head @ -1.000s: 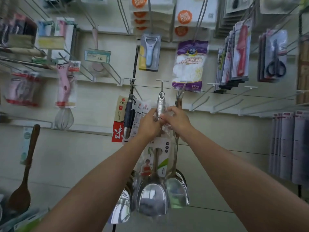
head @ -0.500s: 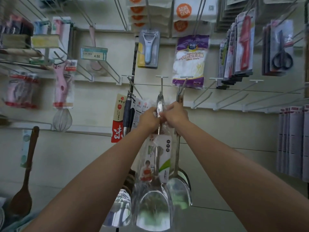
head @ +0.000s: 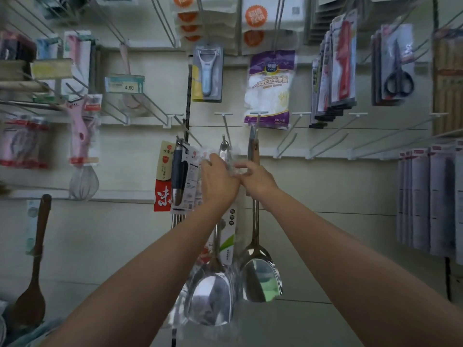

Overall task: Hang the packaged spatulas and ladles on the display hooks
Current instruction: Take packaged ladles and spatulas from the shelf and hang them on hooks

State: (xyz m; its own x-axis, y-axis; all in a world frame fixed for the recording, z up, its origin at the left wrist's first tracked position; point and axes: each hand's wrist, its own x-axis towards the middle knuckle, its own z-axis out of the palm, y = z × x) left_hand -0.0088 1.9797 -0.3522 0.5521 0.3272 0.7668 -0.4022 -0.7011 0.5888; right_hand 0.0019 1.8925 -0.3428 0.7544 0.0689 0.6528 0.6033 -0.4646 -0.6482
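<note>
I am at the step of hanging one packaged spatula [head: 213, 291] on the middle display hook [head: 226, 131]. Its handle top seems to sit at the hook tip already, though blur hides whether it is fully on. My left hand [head: 220, 176] and my right hand [head: 255, 177] both pinch the clear wrap near the handle. Another spatula [head: 259, 276] hangs just to the right. Next, I think, I must push the package farther along the hook and then loosen my fingers gently.
</note>
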